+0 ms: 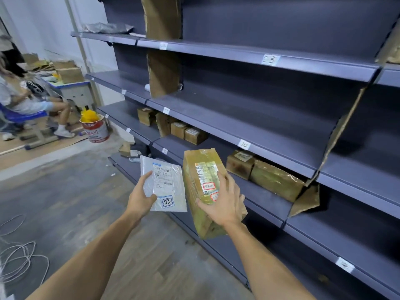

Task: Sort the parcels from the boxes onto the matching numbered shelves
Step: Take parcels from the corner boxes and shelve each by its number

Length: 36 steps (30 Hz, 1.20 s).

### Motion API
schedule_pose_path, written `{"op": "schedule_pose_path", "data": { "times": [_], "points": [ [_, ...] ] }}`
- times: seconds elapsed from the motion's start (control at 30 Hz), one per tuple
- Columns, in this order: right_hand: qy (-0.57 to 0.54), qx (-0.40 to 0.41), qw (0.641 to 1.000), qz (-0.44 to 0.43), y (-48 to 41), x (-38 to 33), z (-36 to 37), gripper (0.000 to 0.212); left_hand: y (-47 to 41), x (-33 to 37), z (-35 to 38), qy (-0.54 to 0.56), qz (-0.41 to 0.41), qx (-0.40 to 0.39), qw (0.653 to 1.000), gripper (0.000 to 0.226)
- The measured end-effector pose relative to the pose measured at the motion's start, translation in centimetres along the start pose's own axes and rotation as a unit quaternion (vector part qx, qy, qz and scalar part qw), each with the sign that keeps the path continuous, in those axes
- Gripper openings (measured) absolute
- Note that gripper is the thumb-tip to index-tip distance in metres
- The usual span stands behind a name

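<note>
Fingers (pixel 221 178) round mailer (pixel 171 182) and box (pixel 193 191)

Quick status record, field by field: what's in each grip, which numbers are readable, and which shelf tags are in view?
left grip: holds white mailer, marked 03
right grip: holds taped brown box, number unreadable
legible tags: 03 tag on an upper shelf edge; 10 tag on a lower edge
below 10 tag: shelved parcels
placed yet: neither held parcel
</note>
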State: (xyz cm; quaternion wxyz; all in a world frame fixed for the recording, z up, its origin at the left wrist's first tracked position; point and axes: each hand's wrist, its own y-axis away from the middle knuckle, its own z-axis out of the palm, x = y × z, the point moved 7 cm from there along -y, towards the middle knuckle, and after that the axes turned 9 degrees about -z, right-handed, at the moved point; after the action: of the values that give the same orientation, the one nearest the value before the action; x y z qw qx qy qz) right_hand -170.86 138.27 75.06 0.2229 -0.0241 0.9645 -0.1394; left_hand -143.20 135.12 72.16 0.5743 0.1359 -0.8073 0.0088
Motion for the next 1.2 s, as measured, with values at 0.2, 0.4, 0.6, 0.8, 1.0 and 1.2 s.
{"op": "schedule_pose_path", "data": {
  "times": [0.2,0.4,0.6,0.8,1.0,1.2],
  "points": [
    [0.005,0.007,1.0,0.002,-3.5,-3.9,2.5,0.101,-4.7,0.1,-3.4,0.0,0.019,-0.003,1.0,0.076],
    [0.013,0.036,0.999,0.031,-6.0,-7.2,3.5,0.102,-10.0,2.1,-5.9,-0.042,0.067,-0.028,0.996,0.075],
    [0.036,0.051,0.996,0.059,-7.7,-9.8,4.5,0.102,-13.8,3.0,-7.9,-0.047,0.084,-0.063,0.993,0.074],
    [0.037,0.046,0.996,0.061,-8.6,-13.3,7.2,0.103,-16.5,1.0,-11.4,-0.053,0.079,-0.067,0.993,0.074],
    [0.038,0.04,0.997,0.048,-11.4,-16.4,8.7,0.103,-19.1,0.4,-14.1,-0.039,0.074,-0.062,0.995,0.075],
    [0.034,0.036,0.999,0.02,-15.8,-19.0,11.2,0.103,-22.7,0.2,-16.8,-0.034,0.064,-0.041,0.996,0.074]
  ]
}}
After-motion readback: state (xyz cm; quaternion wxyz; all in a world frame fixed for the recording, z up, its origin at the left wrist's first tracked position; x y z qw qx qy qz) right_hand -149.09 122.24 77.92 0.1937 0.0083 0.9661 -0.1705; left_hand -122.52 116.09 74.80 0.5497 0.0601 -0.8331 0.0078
